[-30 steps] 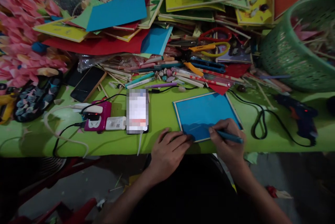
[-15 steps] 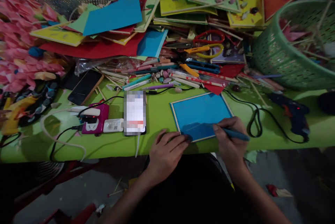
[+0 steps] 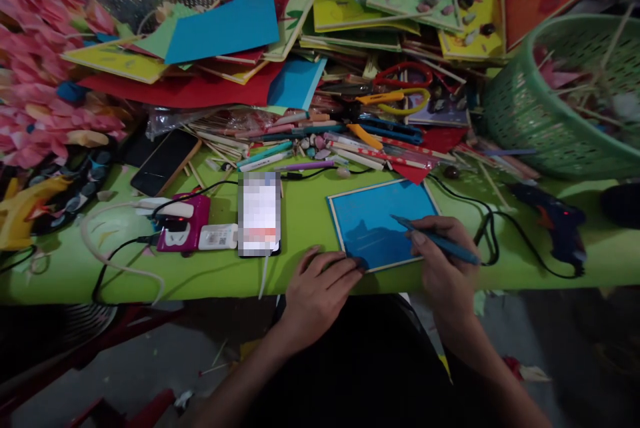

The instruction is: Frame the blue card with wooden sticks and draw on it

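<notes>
A blue card (image 3: 370, 211) edged with thin pale sticks lies on the green tabletop, with faint light lines on its surface. My left hand (image 3: 320, 288) rests flat at its lower left corner, fingers stretched over the edge. In my right hand (image 3: 447, 268) is a blue pen (image 3: 443, 241), its tip over the middle of the card. I cannot tell whether the tip touches the surface. Left of the card lies a lit phone (image 3: 259, 215) with a white cable plugged in.
A pink power adapter (image 3: 185, 221) with cables sits left of the phone. Behind the card are pens, scissors (image 3: 405, 98) and stacked framed cards (image 3: 223, 28). At right stand a green basket (image 3: 515, 95) and a dark glue gun (image 3: 555, 221); a yellow glue gun (image 3: 30, 211) lies far left.
My right hand has shifted slightly right, and the pen tip has moved up the card. More light lines show on the blue surface. My left hand stays in place.
</notes>
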